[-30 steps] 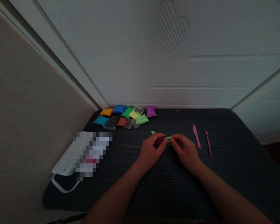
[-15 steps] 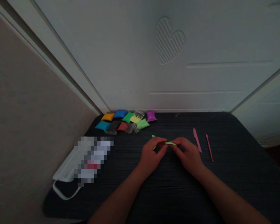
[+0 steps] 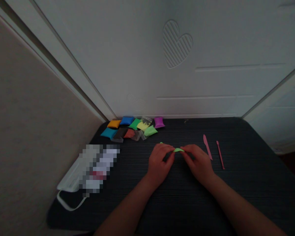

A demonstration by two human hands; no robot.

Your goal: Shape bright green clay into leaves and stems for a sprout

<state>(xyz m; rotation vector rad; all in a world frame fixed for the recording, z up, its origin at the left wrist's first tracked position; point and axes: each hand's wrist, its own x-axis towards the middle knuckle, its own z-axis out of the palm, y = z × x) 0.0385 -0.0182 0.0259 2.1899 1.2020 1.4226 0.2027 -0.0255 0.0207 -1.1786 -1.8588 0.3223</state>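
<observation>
Between my two hands a small light green piece of modelling clay (image 3: 179,149) is held a little above the dark table. My left hand (image 3: 159,162) pinches its left end between thumb and fingers. At the right end the thumb and fingertips of my right hand (image 3: 196,160) are closed on it. The clay bows slightly upward in the middle. Behind the knuckles of my left hand, the tip of another green piece (image 3: 161,143) shows; the rest of it is hidden by the hand.
Several coloured clay packets (image 3: 127,120) lie at the back left of the black table (image 3: 172,209). To the right are a pink plastic knife (image 3: 207,147) and a thin pink stick tool (image 3: 220,155). A white mask (image 3: 70,182) and a blurred-out item (image 3: 103,168) lie left.
The clay strip between my fingertips now looks shorter and more arched. My left fingers have shifted slightly, covering more of the green piece behind them. The view has moved a little.
</observation>
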